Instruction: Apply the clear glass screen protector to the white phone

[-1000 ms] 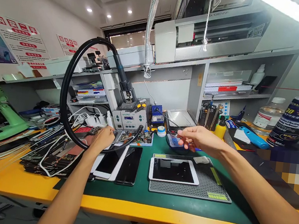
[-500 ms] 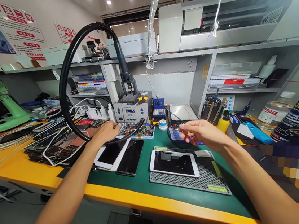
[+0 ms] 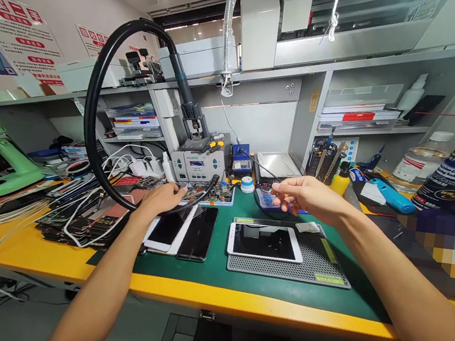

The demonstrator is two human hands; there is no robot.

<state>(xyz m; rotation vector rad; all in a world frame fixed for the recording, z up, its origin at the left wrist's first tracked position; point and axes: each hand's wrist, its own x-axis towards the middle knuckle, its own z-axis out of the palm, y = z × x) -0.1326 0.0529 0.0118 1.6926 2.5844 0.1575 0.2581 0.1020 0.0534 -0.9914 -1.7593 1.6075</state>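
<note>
L hand (image 3: 161, 198) shifted slightly twd circuit boards (image 3: 222, 193); R hand (image 3: 301, 195) abt same.

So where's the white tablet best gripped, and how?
Probably by its two short ends, coming from left and right: the white tablet lies flat, face up, on the grey mat, and its white borders look wider there than along the long sides.

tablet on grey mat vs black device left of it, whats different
The tablet has a white frame; the black device looks dark to its edges. The tablet's long side runs across the bench; the black device's runs front to back. The tablet rests on the grey mat, the black device beside it. Both lie flat, dark faces up.
</note>
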